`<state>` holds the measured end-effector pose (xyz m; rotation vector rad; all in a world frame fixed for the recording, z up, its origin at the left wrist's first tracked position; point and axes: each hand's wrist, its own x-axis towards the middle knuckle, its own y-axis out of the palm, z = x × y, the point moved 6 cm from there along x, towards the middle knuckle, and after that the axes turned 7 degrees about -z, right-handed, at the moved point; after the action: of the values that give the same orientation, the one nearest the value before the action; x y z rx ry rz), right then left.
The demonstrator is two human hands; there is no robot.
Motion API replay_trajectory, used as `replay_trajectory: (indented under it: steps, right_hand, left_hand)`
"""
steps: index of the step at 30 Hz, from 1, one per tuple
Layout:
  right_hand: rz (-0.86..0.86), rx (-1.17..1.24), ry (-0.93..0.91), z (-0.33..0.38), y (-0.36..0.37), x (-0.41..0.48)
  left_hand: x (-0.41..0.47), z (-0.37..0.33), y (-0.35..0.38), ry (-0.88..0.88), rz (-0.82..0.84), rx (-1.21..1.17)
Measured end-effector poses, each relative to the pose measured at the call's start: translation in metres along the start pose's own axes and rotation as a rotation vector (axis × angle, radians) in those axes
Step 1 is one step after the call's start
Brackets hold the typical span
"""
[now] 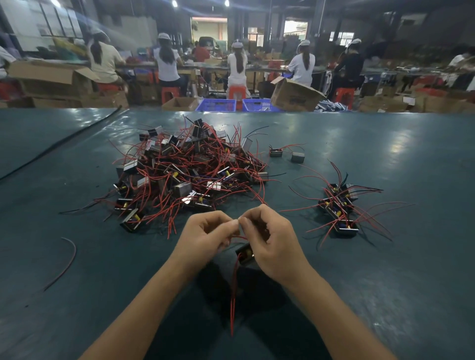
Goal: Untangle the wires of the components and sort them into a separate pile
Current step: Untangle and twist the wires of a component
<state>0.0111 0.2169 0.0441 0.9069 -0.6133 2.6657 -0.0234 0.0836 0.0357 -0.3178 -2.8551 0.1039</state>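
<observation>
Left hand [207,235] and right hand [272,241] are pinching a red wire [238,236] of one component [244,254]; tangled pile [185,169] lying beyond on the bench [77,282].

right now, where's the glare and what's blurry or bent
Head view: ceiling lights glare off the green table mat; far workers are soft; the wide lens stretches the forearms toward the corners; left hand, right hand and the red wire they pinch are sharp.

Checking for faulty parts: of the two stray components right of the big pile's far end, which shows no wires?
The grey component on the right; its neighbour trails red wires.
</observation>
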Motion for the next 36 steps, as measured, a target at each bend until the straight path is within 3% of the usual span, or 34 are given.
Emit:
replay_trajectory:
  steps: [3,8,11,16,18,22,26,31,33,36]
  right_hand:
    - [0.058,0.142,0.235,-0.011,0.003,0.0]
    - [0.107,0.183,0.296,-0.013,0.006,0.0]
    - [0.11,0.154,0.248,-0.009,0.007,-0.001]
    - [0.037,-0.054,-0.041,0.005,0.0,-0.001]
    - [0.046,-0.087,-0.071,0.004,-0.001,0.0]
    - [0.089,-0.026,0.193,-0.014,-0.014,0.009]
    - [0.09,-0.159,0.446,-0.036,-0.042,0.015]
    - [0.436,-0.131,0.838,-0.046,-0.041,-0.007]
    - [0.573,-0.095,0.855,-0.041,-0.037,-0.014]
    - [0.564,0.036,0.794,-0.036,-0.034,-0.011]
  left_hand:
    - [-0.004,-0.02,-0.011,0.479,-0.063,0.483]
    - [-0.014,-0.032,-0.007,0.827,-0.094,0.752]
    - [-0.012,-0.027,-0.007,0.72,-0.1,0.642]
    - [0.0,-0.007,-0.002,0.143,-0.127,0.033]
    - [0.003,0.0,-0.002,0.031,-0.146,-0.038]
    - [0.005,0.001,-0.011,0.087,-0.154,0.135]
    - [0.004,-0.003,-0.023,0.167,-0.221,0.189]
    - [0.003,-0.009,-0.025,0.193,-0.242,0.184]
    - [0.004,-0.007,-0.024,0.183,-0.237,0.19]
    - [0.004,-0.007,-0.026,0.165,-0.241,0.177]
